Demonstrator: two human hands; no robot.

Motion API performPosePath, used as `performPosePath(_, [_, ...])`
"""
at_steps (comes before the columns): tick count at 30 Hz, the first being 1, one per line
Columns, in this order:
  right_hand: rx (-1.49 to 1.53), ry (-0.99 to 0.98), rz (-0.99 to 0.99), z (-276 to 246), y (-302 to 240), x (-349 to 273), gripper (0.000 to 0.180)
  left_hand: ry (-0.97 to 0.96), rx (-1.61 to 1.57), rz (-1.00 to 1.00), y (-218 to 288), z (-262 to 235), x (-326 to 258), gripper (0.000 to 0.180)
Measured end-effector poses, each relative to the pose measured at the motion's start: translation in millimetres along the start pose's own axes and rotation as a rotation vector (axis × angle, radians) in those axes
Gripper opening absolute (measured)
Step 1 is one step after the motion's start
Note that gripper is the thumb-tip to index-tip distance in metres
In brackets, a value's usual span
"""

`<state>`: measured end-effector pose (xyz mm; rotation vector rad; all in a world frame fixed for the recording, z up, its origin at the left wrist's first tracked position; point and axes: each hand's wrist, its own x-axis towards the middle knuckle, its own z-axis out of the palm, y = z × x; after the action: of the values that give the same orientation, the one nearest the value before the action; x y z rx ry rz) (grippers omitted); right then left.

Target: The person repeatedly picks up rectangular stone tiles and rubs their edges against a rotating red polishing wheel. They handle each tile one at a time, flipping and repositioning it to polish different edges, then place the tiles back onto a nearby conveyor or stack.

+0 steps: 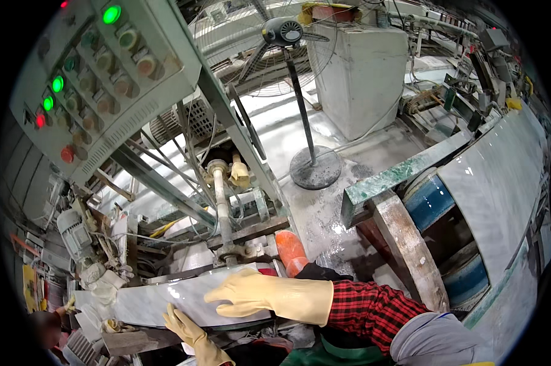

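Note:
A pale, glossy slab [147, 301] with grey veining lies in front of me at the lower left. My right hand [251, 294], in a cream rubber glove, reaches over its right part with fingers stretched to the left. My left hand [189, 329], gloved alike, is at the slab's near edge, fingers extended. Neither hand has anything in its grasp; whether the palms press on the surface, I cannot tell. An orange boot [292, 251] shows just beyond my right forearm.
A control panel [99, 91] with lit buttons hangs at the upper left. Behind the slab are a pipe [222, 201] and a metal frame. A pedestal fan [314, 168] stands ahead. Blue rollers [431, 203] carry a large slab [501, 177] at right. Another person's hand [68, 306] shows far left.

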<state>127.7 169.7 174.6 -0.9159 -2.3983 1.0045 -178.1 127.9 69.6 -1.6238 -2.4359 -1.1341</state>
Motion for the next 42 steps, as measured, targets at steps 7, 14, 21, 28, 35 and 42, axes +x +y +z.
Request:
performPosePath(7, [-0.08, -0.032, -0.009, -9.3, -8.0, -13.2, 0.042, 0.071, -0.132, -0.022, 18.7, -2.4, -12.3, 0.044])
performPosePath(14, [-0.03, 0.024, -0.012, 5.7, -0.8, -11.8, 0.042, 0.091, -0.067, -0.043, 2.5, 2.7, -9.3, 0.046])
performPosePath(21, [-0.018, 0.022, 0.011, 5.3, -4.8, -19.6, 0.041, 0.143, -0.081, -0.071, 3.1, 5.0, -11.2, 0.045])
performPosePath(28, [0.129, 0.137, 0.118, -16.9, 0.5, -18.0, 0.043, 0.149, -0.104, -0.102, 7.5, 2.0, -5.1, 0.042])
performPosePath(35, [1.137, 0.609, 0.162, -53.7, 68.3, -29.2, 0.042, 0.036, -0.112, -0.097, 0.0, 2.4, -2.8, 0.048])
performPosePath(42, [1.297, 0.822, 0.223, -61.3, 75.2, -40.8, 0.036, 0.082, -0.107, 0.017, -12.2, 8.7, 1.9, 0.046])
